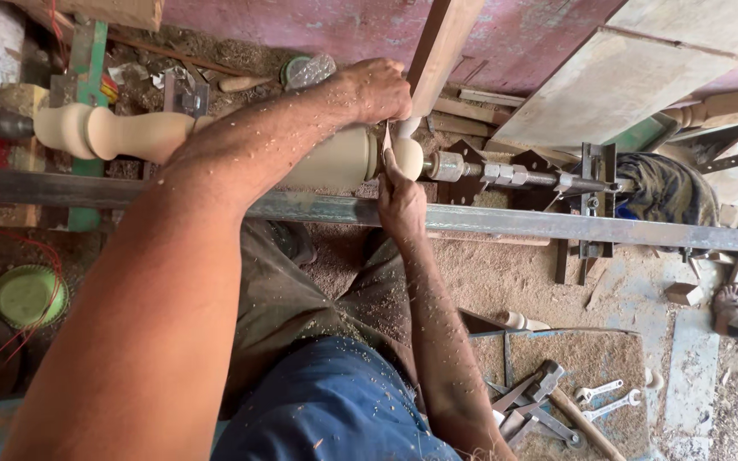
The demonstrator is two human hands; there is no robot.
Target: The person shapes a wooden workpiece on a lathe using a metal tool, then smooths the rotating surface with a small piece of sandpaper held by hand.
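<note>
- Near: wrenches (608, 397) and calipers (530, 401) are lying on the sawdust floor by the person's knee.
- Rail (557, 224) is running across in front of the lap.
- Right hand (401, 198) is reaching over the rail, fingers closed around a chisel (385, 141) whose tip is touching the spindle (215, 141).
- Left hand (375, 90) is wrapping shut over a stick (437, 51) (perhaps the tool's handle; cannot tell) above the cut.
- Spindle is sitting on the lathe between the centres, groove by its right-end ball.
- Step, judging: cutting that groove. Next move calls for steady, light pressure.
</note>
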